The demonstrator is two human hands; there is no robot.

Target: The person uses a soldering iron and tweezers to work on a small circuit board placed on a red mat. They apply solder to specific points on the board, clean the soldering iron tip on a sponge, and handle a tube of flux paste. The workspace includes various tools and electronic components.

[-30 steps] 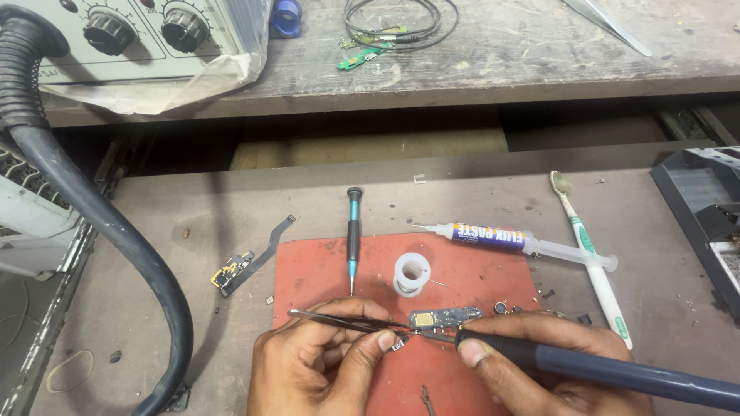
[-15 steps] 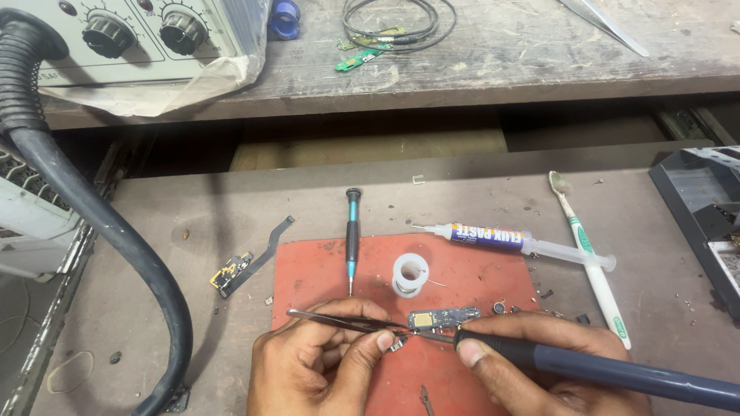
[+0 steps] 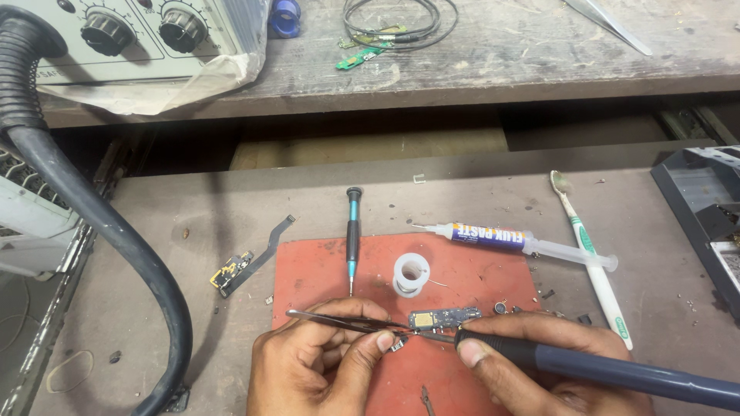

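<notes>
My left hand [image 3: 320, 366] pinches metal tweezers [image 3: 339, 321] whose tips meet a small circuit board [image 3: 443, 317] on the red work mat [image 3: 308, 270]. My right hand [image 3: 539, 362] grips a dark soldering iron [image 3: 617, 370], and its tip touches the board's near edge next to the tweezer tips. Both hands rest low on the mat near the bottom of the view.
On the mat lie a small screwdriver [image 3: 353, 235] and a solder spool [image 3: 411, 274]. A paste syringe [image 3: 516, 243] and a toothbrush [image 3: 593, 262] lie to the right. A flex-cable part [image 3: 243, 266] sits left, beside a thick black hose [image 3: 100, 223]. A knobbed station [image 3: 131, 35] stands on the shelf.
</notes>
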